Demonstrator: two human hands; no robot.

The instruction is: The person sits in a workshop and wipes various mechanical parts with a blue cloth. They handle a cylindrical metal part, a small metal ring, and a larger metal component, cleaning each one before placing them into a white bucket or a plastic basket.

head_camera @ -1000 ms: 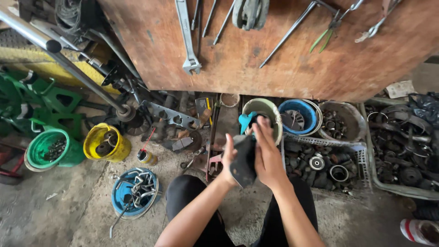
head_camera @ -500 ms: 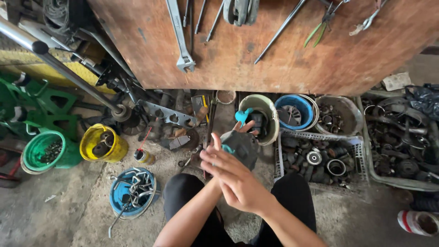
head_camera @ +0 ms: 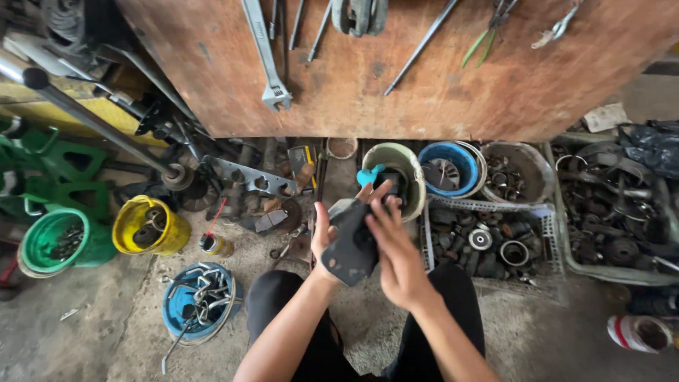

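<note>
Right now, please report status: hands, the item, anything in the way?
Left hand holds dark cloth. Right hand pressed on cloth. Pale bucket just beyond the fingers; nothing between the hands.

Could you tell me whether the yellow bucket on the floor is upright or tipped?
Tipped: the yellow bucket leans, mouth angled toward the camera, dark metal parts visible inside.

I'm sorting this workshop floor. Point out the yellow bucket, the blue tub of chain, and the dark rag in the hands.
yellow bucket (head_camera: 167, 235), head view, outer side wall.
blue tub of chain (head_camera: 174, 304), head view, left rim.
dark rag (head_camera: 351, 247), head view, middle of the cloth.
</note>
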